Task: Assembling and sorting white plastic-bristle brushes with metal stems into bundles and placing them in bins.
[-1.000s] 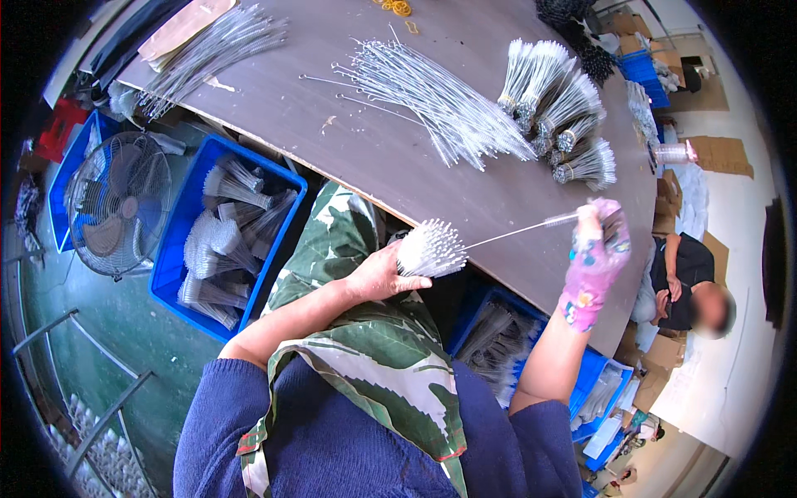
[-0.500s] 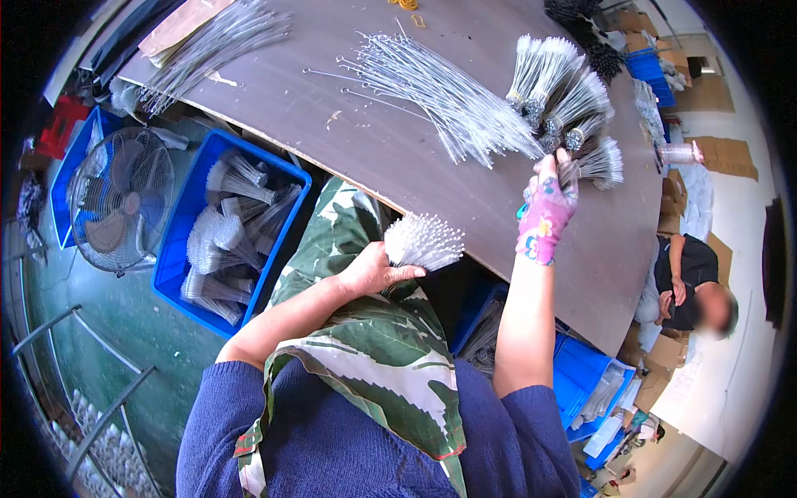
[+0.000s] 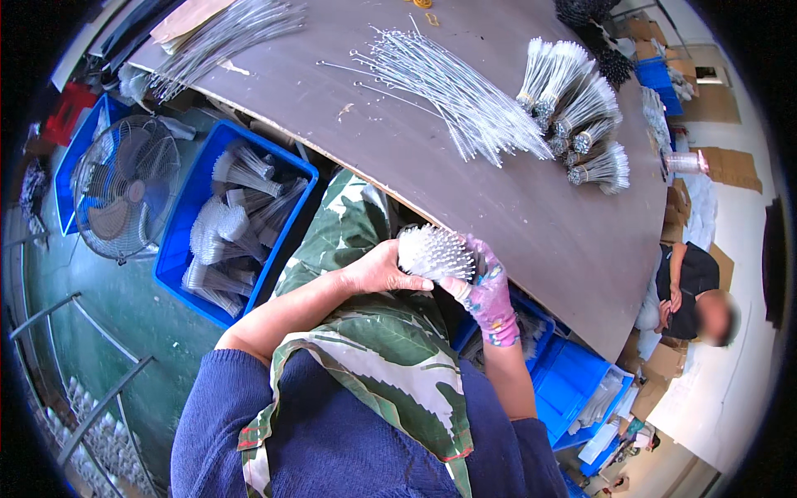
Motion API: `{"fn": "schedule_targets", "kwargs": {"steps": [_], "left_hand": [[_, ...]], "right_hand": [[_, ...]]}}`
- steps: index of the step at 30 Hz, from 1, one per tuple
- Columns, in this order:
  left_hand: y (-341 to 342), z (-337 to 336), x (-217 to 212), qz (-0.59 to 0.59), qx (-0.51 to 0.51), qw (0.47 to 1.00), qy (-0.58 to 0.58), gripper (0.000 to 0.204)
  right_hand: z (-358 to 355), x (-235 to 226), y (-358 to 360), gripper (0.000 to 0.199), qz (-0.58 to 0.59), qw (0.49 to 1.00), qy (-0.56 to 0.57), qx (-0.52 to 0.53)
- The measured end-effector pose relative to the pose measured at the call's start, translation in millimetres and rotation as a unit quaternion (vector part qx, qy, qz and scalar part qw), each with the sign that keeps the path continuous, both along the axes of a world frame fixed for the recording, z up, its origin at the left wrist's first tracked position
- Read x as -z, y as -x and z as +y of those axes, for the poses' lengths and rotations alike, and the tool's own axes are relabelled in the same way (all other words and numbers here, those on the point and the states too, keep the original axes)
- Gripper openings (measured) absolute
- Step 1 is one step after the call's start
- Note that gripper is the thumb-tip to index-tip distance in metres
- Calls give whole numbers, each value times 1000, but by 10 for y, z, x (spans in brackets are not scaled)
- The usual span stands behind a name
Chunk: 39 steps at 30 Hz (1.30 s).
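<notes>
Brush bundle (image 3: 434, 251), in left hand (image 3: 380, 269)

A brown table (image 3: 573, 257) spreads before us in the workroom, its middle taken up by loose brushes (image 3: 457, 100), wire ends fanned toward the far left, a couple straying from the heap. Just beside their near-right end, several bundles (image 3: 588, 104) lie clustered, pale tufts pointing outward. At the far left, a second heap (image 3: 237, 37) rests beside a tan sheet (image 3: 187, 23), some ends poking over the edge. Yellow bands (image 3: 431, 18) sit near the far side; a small pale scrap (image 3: 345, 109) dots the bare stretch between heaps.
</notes>
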<state>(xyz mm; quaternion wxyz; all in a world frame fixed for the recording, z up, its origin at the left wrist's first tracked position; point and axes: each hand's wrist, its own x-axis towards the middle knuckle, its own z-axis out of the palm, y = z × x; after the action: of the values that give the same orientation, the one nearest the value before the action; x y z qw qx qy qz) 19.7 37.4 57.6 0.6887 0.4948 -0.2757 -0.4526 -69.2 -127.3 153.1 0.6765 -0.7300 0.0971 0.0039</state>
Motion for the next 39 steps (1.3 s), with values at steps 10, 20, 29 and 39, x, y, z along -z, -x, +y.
{"fn": "schedule_targets", "kwargs": {"steps": [10, 20, 29, 39], "left_hand": [[194, -146, 9, -298, -189, 930, -101, 40], [24, -378, 248, -374, -194, 903, -83, 17], [3, -473, 427, -383, -184, 899, -109, 13], [10, -495, 442, -416, -186, 886, -91, 18]], "right_hand": [[498, -38, 22, 67, 0, 991, 50, 122], [380, 131, 106, 62, -28, 984, 117, 134], [81, -88, 138, 32, 49, 981, 106, 155], [-45, -468, 123, 49, 283, 946, -154, 26]]}}
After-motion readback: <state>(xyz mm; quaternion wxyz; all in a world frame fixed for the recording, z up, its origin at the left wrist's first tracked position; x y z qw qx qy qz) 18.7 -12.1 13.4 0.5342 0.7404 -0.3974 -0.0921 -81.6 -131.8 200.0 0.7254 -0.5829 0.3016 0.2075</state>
